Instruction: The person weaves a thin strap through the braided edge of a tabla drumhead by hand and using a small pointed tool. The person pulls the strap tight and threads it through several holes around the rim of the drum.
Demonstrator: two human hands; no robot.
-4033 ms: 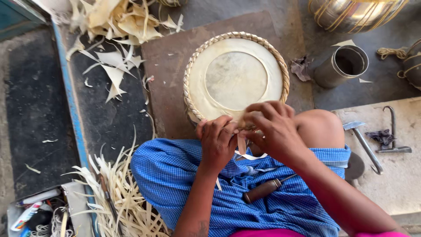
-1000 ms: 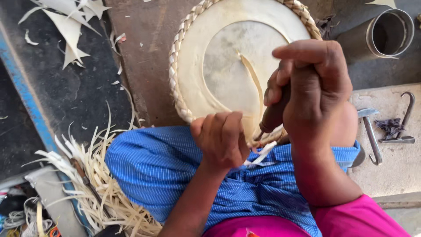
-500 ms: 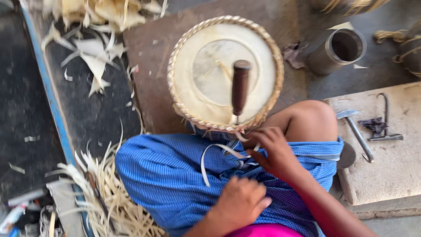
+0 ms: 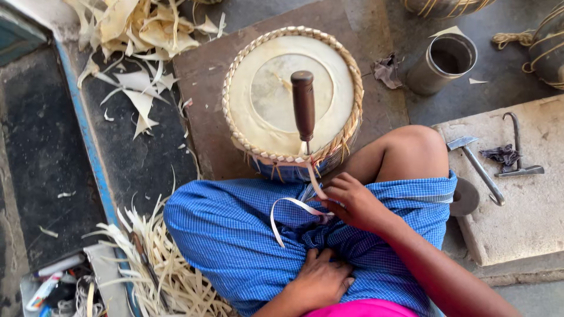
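One round basket [image 4: 292, 97], pale with a braided rim, sits upside down on a brown board [image 4: 202, 100] against the blue-clothed knees. A wooden-handled awl [image 4: 304, 108] stands upright, stuck into the near rim. The right hand [image 4: 352, 202] pinches a pale strip [image 4: 294, 205] just below that rim. The left hand [image 4: 320, 282] rests flat on the lap, fingers loosely spread, holding nothing.
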